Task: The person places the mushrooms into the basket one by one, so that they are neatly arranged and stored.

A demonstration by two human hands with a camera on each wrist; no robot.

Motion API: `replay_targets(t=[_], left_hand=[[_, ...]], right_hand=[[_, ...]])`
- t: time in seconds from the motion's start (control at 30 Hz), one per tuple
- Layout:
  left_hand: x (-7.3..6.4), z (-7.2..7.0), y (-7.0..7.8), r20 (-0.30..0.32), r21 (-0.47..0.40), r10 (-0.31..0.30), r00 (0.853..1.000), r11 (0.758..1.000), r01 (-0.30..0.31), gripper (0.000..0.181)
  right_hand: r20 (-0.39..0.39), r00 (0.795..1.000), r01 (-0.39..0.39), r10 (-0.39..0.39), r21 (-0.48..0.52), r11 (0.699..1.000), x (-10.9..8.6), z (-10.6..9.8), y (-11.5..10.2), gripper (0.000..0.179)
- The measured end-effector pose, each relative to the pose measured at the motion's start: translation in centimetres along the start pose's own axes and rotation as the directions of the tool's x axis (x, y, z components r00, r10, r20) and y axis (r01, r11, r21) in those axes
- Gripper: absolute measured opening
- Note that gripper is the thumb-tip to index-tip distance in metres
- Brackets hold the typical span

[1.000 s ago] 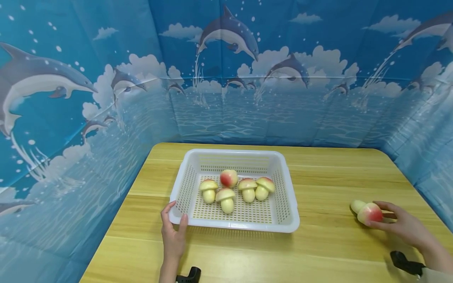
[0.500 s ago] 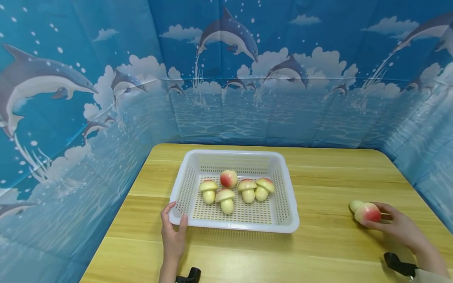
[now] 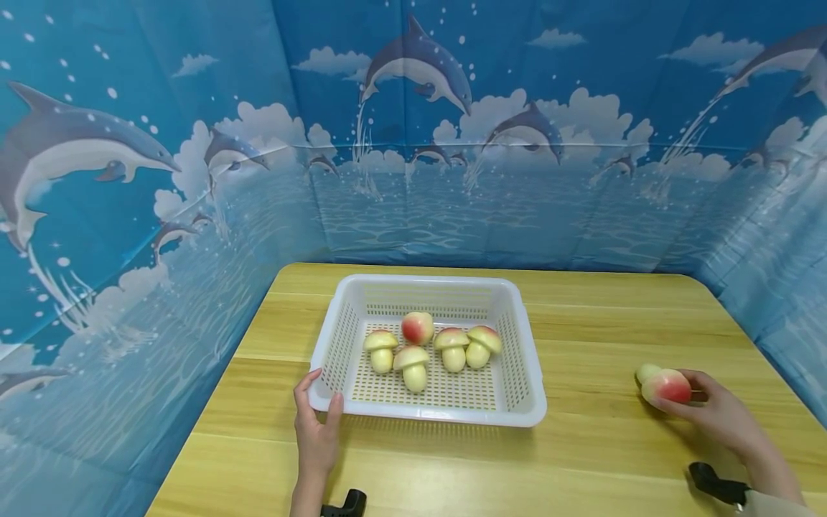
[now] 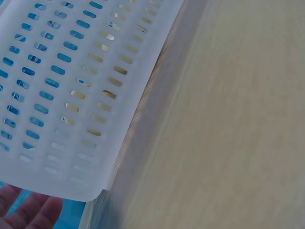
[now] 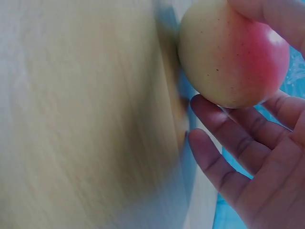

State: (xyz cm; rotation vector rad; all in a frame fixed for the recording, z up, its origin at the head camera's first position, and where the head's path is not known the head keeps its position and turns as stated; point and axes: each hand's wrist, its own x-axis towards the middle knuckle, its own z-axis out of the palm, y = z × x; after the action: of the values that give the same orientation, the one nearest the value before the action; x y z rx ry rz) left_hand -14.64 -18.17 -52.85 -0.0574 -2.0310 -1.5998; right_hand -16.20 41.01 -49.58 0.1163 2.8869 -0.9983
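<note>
On the right of the table, my right hand (image 3: 723, 413) holds a toy mushroom (image 3: 668, 388) by its red and cream cap, its pale stem pointing away to the left. In the right wrist view the cap (image 5: 233, 57) sits between thumb and fingers, while the lower fingers stand off it. A white plastic basket (image 3: 446, 412) stands left of the middle. My left hand (image 3: 316, 427) grips its near left corner, thumb at the front rim and fingers at the left side. Several similar toy mushrooms (image 3: 415, 377) lie inside the basket.
The wooden table (image 3: 601, 330) has a far edge against a blue dolphin-print curtain (image 3: 517, 208), which also hangs along the left and right sides. Bare wood lies between the basket and my right hand.
My right hand has moved slightly left with the toy mushroom in its hold. The left hand and the basket have stayed in place.
</note>
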Motion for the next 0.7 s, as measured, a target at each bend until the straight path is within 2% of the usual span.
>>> replay_targets(t=[0.3,0.7], left_hand=[[0.01,-0.02,-0.28,0.004,0.010,0.004,1.000,1.000,-0.004,0.050],[0.08,0.08,-0.39,0.002,0.014,-0.004,1.000,1.000,0.003,0.050]], right_hand=[[-0.036,0.999,0.013,-0.012,0.016,1.000,0.11,0.48,0.01,0.072],[-0.065,0.998,0.015,-0.014,0.009,1.000,0.49,0.81,-0.84,0.073]])
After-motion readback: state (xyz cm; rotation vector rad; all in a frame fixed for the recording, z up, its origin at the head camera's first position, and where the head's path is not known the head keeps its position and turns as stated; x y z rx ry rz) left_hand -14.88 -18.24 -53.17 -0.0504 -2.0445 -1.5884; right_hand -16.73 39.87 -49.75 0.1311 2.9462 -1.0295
